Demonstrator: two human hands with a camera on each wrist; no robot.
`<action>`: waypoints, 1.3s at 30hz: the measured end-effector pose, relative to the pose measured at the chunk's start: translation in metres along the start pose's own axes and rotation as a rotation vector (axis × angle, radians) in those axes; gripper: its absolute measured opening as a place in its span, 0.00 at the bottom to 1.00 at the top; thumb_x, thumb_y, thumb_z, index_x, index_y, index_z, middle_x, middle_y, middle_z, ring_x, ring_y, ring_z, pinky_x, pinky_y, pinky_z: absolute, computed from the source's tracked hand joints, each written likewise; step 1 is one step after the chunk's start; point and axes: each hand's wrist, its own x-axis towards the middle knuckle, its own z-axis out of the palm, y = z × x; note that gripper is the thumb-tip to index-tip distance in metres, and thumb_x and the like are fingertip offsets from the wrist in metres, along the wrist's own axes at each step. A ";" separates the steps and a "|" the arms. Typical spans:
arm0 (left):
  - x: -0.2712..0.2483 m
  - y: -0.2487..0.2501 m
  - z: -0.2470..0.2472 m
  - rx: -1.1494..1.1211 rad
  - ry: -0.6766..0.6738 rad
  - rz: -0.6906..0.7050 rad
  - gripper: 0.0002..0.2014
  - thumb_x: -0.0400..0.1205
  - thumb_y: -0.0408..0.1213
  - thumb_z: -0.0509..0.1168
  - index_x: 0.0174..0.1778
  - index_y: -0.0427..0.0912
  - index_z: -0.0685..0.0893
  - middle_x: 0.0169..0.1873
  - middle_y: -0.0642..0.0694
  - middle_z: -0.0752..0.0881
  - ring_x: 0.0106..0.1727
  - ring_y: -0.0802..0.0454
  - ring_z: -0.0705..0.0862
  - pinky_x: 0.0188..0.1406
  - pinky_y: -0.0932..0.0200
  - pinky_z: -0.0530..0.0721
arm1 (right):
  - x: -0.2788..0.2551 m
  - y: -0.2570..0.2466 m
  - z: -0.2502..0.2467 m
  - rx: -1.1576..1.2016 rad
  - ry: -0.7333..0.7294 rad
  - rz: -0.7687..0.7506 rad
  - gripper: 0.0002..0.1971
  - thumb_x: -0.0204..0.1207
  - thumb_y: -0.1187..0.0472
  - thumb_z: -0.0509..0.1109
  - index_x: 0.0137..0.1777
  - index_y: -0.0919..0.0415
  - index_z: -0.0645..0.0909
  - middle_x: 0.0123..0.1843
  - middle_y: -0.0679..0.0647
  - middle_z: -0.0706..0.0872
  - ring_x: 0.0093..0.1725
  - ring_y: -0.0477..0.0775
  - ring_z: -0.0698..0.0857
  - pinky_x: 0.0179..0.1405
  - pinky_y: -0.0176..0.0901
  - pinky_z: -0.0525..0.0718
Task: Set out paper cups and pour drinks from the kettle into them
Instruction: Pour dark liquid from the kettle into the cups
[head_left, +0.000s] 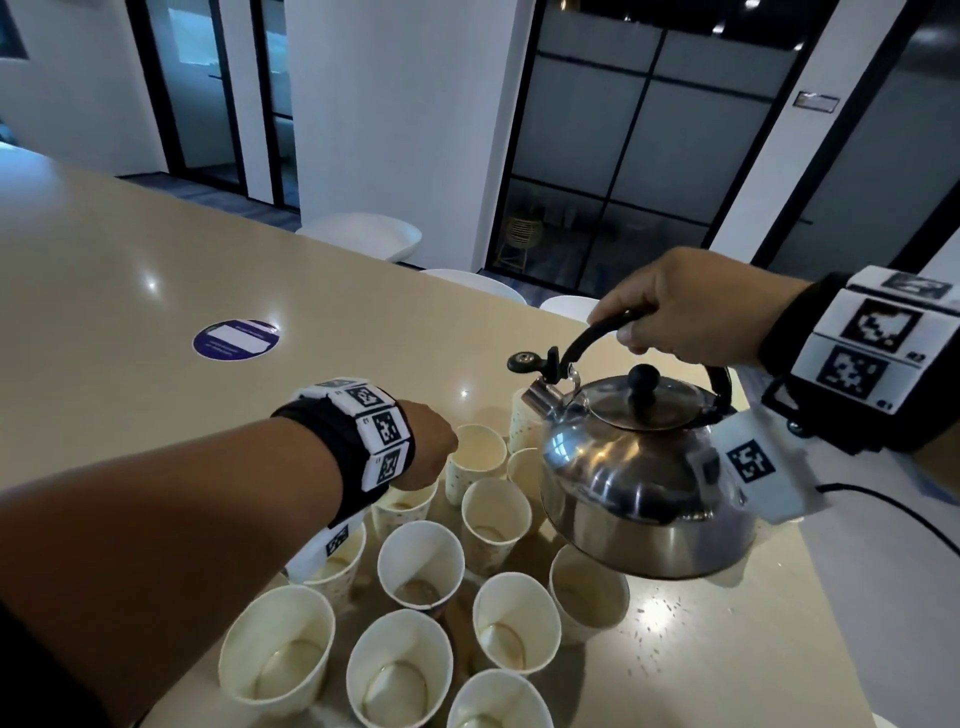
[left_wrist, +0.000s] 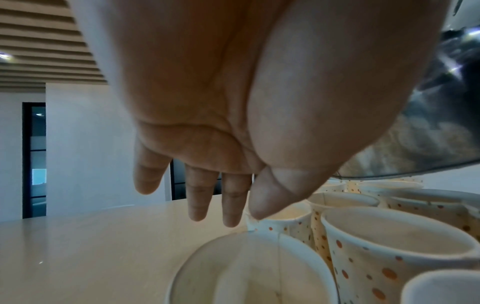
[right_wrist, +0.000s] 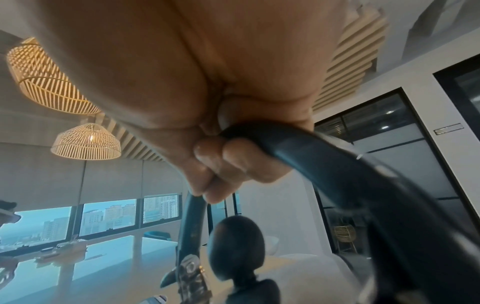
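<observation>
Several white paper cups with orange dots stand clustered on the beige table; some hold a little pale liquid. My right hand grips the black handle of the steel kettle and holds it in the air over the cups at the right. The kettle's spout points left above a far cup. No stream shows. My left hand is at the near rim of a far cup. Its thumb touches that cup's rim, the forefinger is hidden, and the other fingers hang straight.
A round purple sticker lies on the table to the far left. White chairs stand beyond the far edge. A black cable runs off the table at the right. The kettle's underside hangs just right of my left hand.
</observation>
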 end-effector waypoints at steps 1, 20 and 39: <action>0.001 -0.001 0.002 0.002 0.015 0.001 0.22 0.90 0.30 0.53 0.82 0.38 0.71 0.78 0.41 0.76 0.77 0.42 0.76 0.74 0.51 0.74 | 0.001 -0.002 0.000 -0.014 -0.010 -0.002 0.14 0.78 0.63 0.70 0.59 0.46 0.87 0.36 0.46 0.89 0.24 0.33 0.80 0.29 0.31 0.73; 0.030 -0.006 0.018 -0.016 0.028 -0.038 0.07 0.89 0.30 0.57 0.53 0.45 0.65 0.50 0.47 0.69 0.40 0.49 0.71 0.28 0.64 0.63 | 0.005 -0.016 0.008 -0.064 -0.085 -0.007 0.15 0.77 0.65 0.70 0.59 0.49 0.88 0.32 0.37 0.82 0.36 0.39 0.80 0.36 0.30 0.73; -0.007 0.013 -0.021 0.026 0.148 0.027 0.17 0.87 0.36 0.58 0.70 0.38 0.82 0.50 0.46 0.82 0.46 0.47 0.77 0.30 0.62 0.69 | -0.032 0.013 -0.014 0.177 0.088 0.089 0.14 0.78 0.64 0.71 0.59 0.46 0.87 0.28 0.46 0.88 0.27 0.50 0.79 0.29 0.40 0.80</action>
